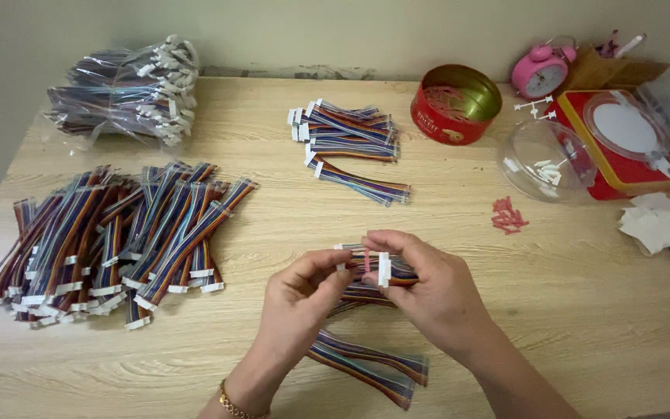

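**Two hands on one ribbon cable bundle**

Two hands meet just above the near middle of the desk (583, 310), and between them we hold a ribbon cable bundle (366, 275) by its white connector end. Our left hand (298, 299) is pinched nearly closed, thumb and forefinger on the left edge of the connectors; our right hand (426, 289) is curled round the right side, fingertips closed on the same white block, with a small pink piece between the two grips. The striped tails (370, 365) hang down and trail onto the wood toward us.

We judge the bundle light and limp: the flat wires flex and splay freely, so the stiff plastic connectors are the sound place to grip. The wires themselves look likely to slide against one another if squeezed mid-length.

Farther left lies a large heap of cables (110, 240); beyond the hands sits a smaller stack of cables (350, 143). To the right are pink clips (508, 216), a clear dome lid (544, 159) and crumpled tissue (655, 221). At the back stand a bagged cable pile (129, 89), a red round tin (457, 103), a pink alarm clock (543, 71) and a red box (630, 143).
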